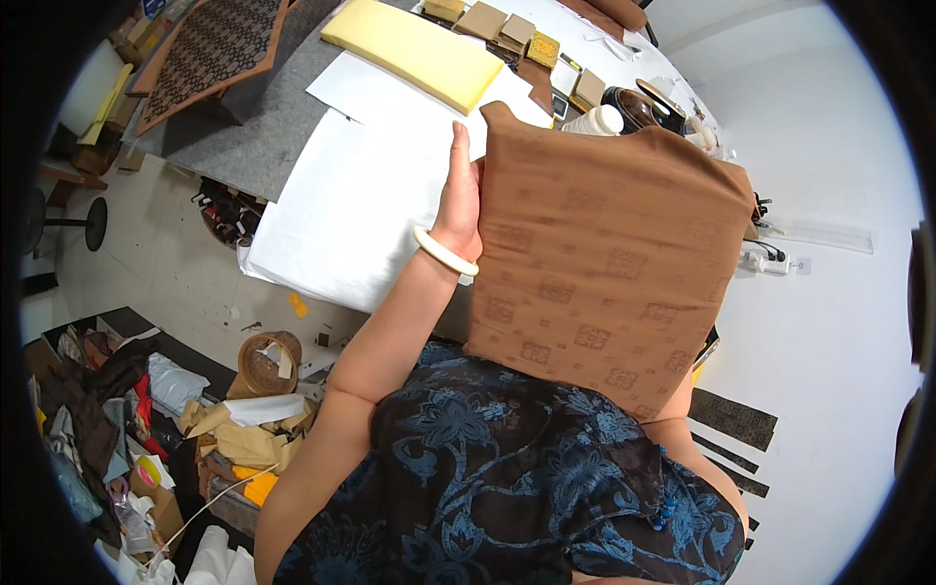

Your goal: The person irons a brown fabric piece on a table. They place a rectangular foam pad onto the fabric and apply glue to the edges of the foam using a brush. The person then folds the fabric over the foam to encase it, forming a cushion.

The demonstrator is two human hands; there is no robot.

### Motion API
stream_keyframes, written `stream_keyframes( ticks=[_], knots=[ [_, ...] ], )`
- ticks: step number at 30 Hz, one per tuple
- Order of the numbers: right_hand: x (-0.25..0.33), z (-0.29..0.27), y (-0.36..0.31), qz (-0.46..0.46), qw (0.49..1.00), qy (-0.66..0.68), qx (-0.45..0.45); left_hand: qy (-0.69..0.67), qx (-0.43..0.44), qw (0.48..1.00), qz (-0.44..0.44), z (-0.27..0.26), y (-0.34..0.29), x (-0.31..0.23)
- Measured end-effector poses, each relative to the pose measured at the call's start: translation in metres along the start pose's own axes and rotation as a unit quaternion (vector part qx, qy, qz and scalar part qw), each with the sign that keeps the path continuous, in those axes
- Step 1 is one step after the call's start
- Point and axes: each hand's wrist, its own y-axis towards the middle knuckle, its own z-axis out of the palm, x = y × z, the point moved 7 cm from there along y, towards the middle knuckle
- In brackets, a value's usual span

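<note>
A brown patterned fabric piece (pixel 595 263), with square motifs and a few soft creases, stands up in front of my chest. It looks like a cloth stretched over a flat panel, but what is inside cannot be seen. My left hand (pixel 460 205), with a white bangle above it at the wrist, grips the left edge of the piece; the thumb points up and the other fingers are hidden behind. Only part of my right arm (pixel 678 429) shows below the lower right edge. The right hand itself is hidden behind the brown piece.
White sheets (pixel 361 195) lie on the table ahead, with a yellow foam slab (pixel 414 54) beyond. A white bottle (pixel 597 121) and small boxes stand behind the brown piece. At left are a wicker basket (pixel 270 363) and heaped scraps (pixel 244 439). A white wall (pixel 829 322) rises at right.
</note>
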Motion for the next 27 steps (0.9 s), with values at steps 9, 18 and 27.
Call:
stream_keyframes(
  ticks=[9,18,27],
  knots=[
    [-0.002,-0.003,-0.015,0.006,1.0,-0.002,-0.001,0.099,-0.04,0.994,0.036,0.006,0.005,-0.003],
    [-0.004,-0.005,-0.026,0.015,1.0,0.001,-0.002,0.116,0.008,0.992,0.041,0.022,-0.006,-0.006],
    [0.001,-0.004,-0.026,0.013,1.0,-0.006,0.0,0.302,0.057,0.94,0.146,0.024,-0.018,-0.027]
  ],
)
